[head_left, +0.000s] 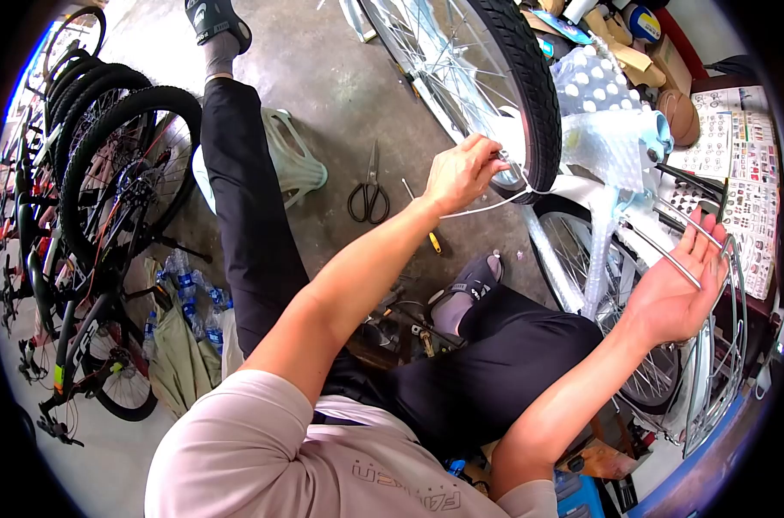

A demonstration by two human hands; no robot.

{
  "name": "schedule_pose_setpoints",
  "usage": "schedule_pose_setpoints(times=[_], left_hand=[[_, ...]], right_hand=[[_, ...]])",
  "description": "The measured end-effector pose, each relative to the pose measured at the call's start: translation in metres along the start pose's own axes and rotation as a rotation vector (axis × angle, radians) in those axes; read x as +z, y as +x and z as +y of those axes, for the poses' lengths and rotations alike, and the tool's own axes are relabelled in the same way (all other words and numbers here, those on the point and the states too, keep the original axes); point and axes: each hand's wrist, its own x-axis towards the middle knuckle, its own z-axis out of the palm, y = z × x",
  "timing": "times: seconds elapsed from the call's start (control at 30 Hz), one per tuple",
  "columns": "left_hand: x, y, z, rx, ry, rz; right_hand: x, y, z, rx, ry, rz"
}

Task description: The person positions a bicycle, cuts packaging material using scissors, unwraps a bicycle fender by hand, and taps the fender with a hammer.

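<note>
My left hand is closed, its fingers pinched at the end of a pale cable beside the front wheel's black tire. What lies between the fingertips is too small to name. Over on the right, my right hand is palm up with its fingers apart, beside thin metal rods of the bicycle. Bubble wrap covers part of the frame. The rear wheel is below it.
Black scissors and a yellow-handled screwdriver lie on the floor. A pale stool is by my left leg. Several bicycles stand at the left. A wire basket and a printed sheet are at the right.
</note>
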Motion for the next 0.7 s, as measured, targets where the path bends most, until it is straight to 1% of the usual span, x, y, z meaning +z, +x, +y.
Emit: schedule_pose_setpoints(times=[0.03,0.1,0.13,0.17,0.23,0.27,0.3,0.37,0.4,0.43,0.5,0.53,0.57,0.63,0.7], left_hand=[[0.003,-0.001,0.003,0.001,0.003,0.001],[0.009,-0.003,0.009,-0.109,0.105,0.091],[0.013,-0.001,0.007,-0.123,0.102,0.137],[0.017,0.002,0.004,-0.122,0.103,0.139],[0.022,0.004,0.001,-0.149,0.198,0.265],[0.023,0.003,0.002,-0.199,0.196,0.316],[0.024,0.001,0.003,-0.197,0.197,0.307],[0.025,0.001,0.002,-0.336,0.251,0.386],[0.03,-0.003,-0.007,-0.442,0.269,0.459],[0.03,-0.003,-0.026,-0.711,0.203,0.575],[0.011,-0.009,-0.045,-0.74,0.273,0.436],[0.002,-0.011,-0.044,-0.61,0.308,0.373],[-0.001,-0.013,-0.039,-0.611,0.317,0.377],[-0.003,-0.019,-0.021,-0.569,0.105,0.284],[0.005,-0.016,-0.003,-0.514,0.044,0.249]], right_hand=[[-0.001,0.0,0.0,0.0,0.003,0.001],[-0.004,0.0,0.0,0.007,-0.031,-0.018],[-0.004,0.0,0.0,0.007,-0.03,-0.017],[-0.004,0.0,0.0,0.006,-0.022,0.0],[-0.004,0.0,0.001,0.006,-0.014,0.02],[-0.005,0.0,0.001,-0.001,-0.011,-0.001],[-0.006,-0.001,0.001,-0.005,-0.011,-0.02],[-0.002,-0.002,0.0,-0.008,-0.025,0.008],[0.0,-0.002,0.0,-0.01,-0.038,0.028],[-0.001,-0.002,0.0,-0.01,-0.037,0.032],[-0.004,0.001,0.002,-0.012,-0.045,0.011],[-0.006,0.002,0.002,-0.006,-0.008,0.009],[-0.007,0.002,0.003,-0.001,0.0,0.009],[-0.007,0.002,0.001,0.006,-0.012,-0.037],[-0.005,0.004,0.003,-0.002,0.015,-0.011]])
